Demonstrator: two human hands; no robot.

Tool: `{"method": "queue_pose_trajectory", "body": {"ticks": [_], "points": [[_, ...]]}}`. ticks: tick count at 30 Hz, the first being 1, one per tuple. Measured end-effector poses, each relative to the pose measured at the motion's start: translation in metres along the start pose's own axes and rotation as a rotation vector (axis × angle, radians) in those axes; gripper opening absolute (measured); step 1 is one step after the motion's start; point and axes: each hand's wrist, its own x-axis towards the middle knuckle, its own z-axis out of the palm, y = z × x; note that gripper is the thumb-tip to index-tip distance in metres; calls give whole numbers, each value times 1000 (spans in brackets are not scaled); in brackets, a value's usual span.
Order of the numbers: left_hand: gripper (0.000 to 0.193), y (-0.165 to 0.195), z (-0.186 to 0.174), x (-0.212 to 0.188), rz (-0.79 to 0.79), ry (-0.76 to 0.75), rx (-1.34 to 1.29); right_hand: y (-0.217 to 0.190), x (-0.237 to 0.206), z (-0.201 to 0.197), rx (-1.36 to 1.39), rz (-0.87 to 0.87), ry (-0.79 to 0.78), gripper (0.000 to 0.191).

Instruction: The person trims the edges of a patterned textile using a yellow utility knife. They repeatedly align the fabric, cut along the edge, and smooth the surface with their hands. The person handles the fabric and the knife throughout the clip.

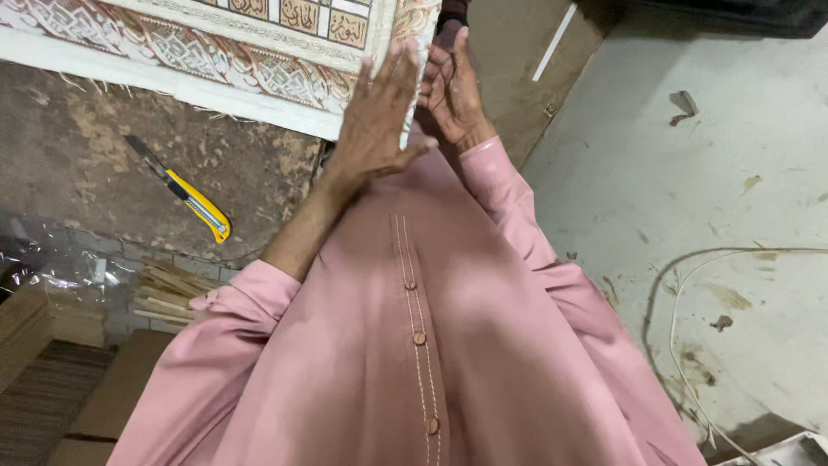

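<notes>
Pink shirt [414, 345] nearest; left hand [375, 116] lies flat, fingers spread, on patterned panel [259, 52], right hand [453, 86] open against its edge

Yellow utility knife [190, 197] on worn table [103, 173]; wood strips [168, 293] near.

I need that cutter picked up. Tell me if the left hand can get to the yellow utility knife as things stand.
Probably yes. The utility knife lies in the open on the worn surface on the left hand's side, nothing covering it. But that hand is flat against the patterned panel and must let go first.
</notes>
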Motion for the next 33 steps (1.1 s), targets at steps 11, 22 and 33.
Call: {"method": "queue_pose_trajectory", "body": {"ticks": [11,22,33], "points": [[111,-42,-16,-29,-270,-91,107,-12,-17,12,-54,0,58,110],[110,-6,13,-33,-37,-148,-47,-11,-15,9,-33,31,11,118],[101,-7,1,-53,91,-195,-37,-13,-19,22,-43,12,27,117]]}}
